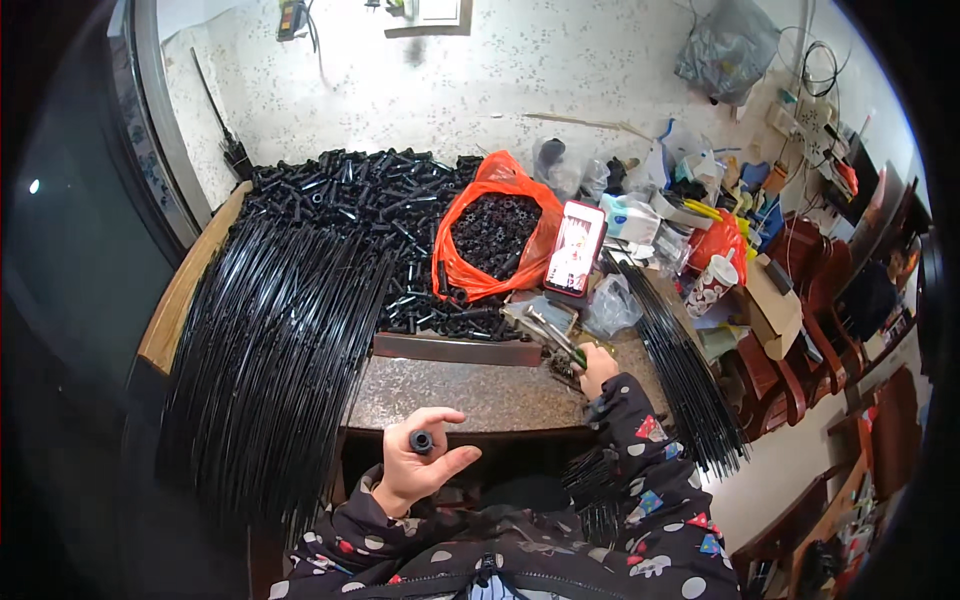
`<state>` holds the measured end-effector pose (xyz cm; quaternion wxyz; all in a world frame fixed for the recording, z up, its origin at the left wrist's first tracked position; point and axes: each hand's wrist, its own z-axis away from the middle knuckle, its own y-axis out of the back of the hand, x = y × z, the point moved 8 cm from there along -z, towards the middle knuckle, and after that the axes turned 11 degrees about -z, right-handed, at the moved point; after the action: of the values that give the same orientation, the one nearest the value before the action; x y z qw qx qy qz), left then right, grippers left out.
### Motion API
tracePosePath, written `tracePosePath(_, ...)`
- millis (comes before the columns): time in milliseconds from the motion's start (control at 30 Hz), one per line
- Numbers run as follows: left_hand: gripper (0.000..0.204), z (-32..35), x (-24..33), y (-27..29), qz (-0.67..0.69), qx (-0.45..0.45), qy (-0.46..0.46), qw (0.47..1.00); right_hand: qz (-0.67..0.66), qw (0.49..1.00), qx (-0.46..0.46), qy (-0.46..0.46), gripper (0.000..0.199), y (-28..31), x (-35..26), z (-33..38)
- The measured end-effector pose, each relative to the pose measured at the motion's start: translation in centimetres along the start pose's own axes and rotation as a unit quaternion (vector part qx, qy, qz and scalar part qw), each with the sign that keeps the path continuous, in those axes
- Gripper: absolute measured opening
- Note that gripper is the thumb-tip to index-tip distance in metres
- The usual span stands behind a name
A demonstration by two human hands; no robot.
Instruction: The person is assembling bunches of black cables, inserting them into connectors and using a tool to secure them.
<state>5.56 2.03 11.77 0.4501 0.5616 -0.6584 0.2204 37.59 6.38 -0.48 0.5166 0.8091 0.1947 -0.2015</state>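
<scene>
My left hand (412, 462) is in front of the table's near edge. Its lower fingers curl around a short black plastic tube fitting (422, 441), whose round open end faces up, while thumb and forefinger stand apart. At the right of the tabletop my right hand (598, 372) is closed around the near end of a slim metal tool with a green grip (578, 357). The tool's metal end points up and left; its exact kind is unclear. Small dark bits (563, 368) lie beside that hand.
Black fittings (350, 195) are heaped behind a low metal bar (455, 349). An orange bag (450, 265) holds small black parts. Long black rods lie at left (270, 350) and right (685, 370). A phone (575, 250) stands upright near a patterned cup (712, 285).
</scene>
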Motion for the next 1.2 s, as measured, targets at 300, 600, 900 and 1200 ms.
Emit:
tracePosePath(300, 0.027, 0.7, 0.6, -1.1, 0.001, -0.044, -0.008, 0.999, -0.03, 0.997, 0.032, -0.06, 0.027, 0.6, -0.2, -0.2)
tracePosePath(600, 0.027, 0.3, 0.1, -2.7, -0.005, -0.092, 0.0, 0.996, -0.23, 0.954, 0.128, -0.141, 0.023, 2.9, -1.1, 0.9)
tracePosePath(900, 0.061, -1.8, 1.1, -3.5, -0.007, 0.0, 0.008, 1.0, -0.739, 0.66, -0.018, -0.135, 0.025, 1.0, -21.2, 4.8)
tracePosePath(1200, 0.06, -0.5, 1.2, -2.2, 0.004, 0.009, 0.021, 1.0, -0.738, 0.667, -0.032, -0.099, 0.026, 0.8, -23.5, 5.5)
